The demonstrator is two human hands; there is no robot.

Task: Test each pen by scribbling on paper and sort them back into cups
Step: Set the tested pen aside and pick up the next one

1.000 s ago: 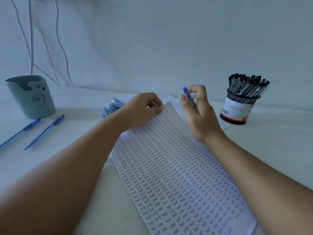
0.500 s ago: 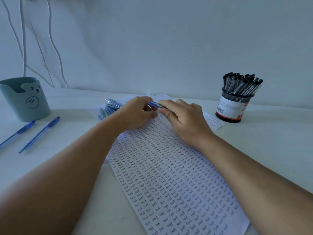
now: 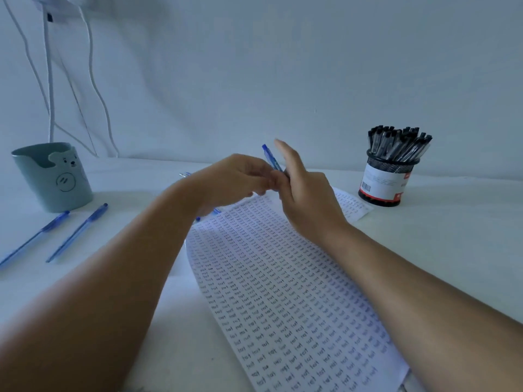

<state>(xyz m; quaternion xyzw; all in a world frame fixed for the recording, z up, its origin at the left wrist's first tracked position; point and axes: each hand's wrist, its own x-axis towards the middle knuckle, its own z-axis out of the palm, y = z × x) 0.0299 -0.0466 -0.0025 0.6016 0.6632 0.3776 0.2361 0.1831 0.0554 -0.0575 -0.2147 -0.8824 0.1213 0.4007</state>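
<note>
A blue pen [image 3: 271, 159] stands nearly upright above the far end of the written-over paper [image 3: 283, 284]. My right hand [image 3: 307, 199] holds its lower part, with the forefinger straight up behind it. My left hand [image 3: 235, 179] has curled fingers that meet the pen's lower end; the motion blur hides the exact grip. A green bear cup [image 3: 53, 176] stands at the far left. A black mesh cup [image 3: 382, 185] full of black pens [image 3: 399, 145] stands at the far right.
Two blue pens [image 3: 39, 236] [image 3: 77, 232] lie on the white table in front of the green cup. More blue pens [image 3: 185, 174] peek out behind my left wrist. White cables [image 3: 51, 94] hang down the wall at the left.
Both hands have lifted off the paper. The blue pen, which lay flat between them half a second ago, now points upward.
</note>
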